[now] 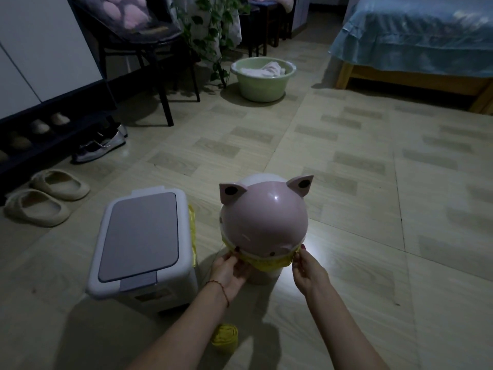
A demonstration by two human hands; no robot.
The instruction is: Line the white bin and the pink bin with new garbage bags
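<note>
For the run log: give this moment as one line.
left hand: pinching yellow bag | right hand: same | pink bin: lid on | white bin: shut, lined

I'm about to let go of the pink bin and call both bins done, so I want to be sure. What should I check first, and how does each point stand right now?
1. Yellow bag shows under the dome lid of the pink bin at the near side: ok.
2. Bag folded evenly around the far side of the rim: cannot tell, the lid hides it.
3. Left hand and right hand both pinch the bag edge: ok.
4. Pink lid seated level: cannot tell.
5. White bin lined: a yellow bag edge shows along its right side, lid shut: ok.
6. Yellow bag roll lies on the floor near your arms: not ok, pick it up.
</note>
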